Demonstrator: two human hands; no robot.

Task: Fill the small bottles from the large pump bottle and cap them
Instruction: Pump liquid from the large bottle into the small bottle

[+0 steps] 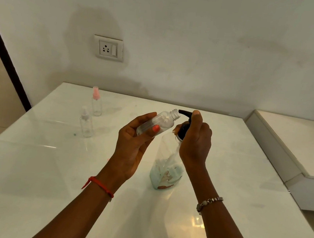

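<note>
Filling step, we judged. Our left grip (132, 143) held the small bottle (157, 123) up off the worktop (52, 166), fingers and thumb curled round its body. Its uncapped neck tilted up and to the right, the mouth just beside the spout of the pump (184, 113). Our right grip (195, 139) was wrapped round the pump's neck, thumb lying on top of the head, set to press. The big bottle (167, 158) stood upright on the worktop under that hand, with only a little bluish liquid at its bottom.

Next, by our reckoning, the mouth needed to come squarely under the spout tip. Then a firm thumb press, with the small bottle held steady so nothing ran down its side.

Both forearms reached forward, wrists raised, hands close together. Two capped bottles, the pink-topped bottle (97, 101) and the white-topped bottle (86, 121), waited far left; whether filled, we could not tell.
</note>
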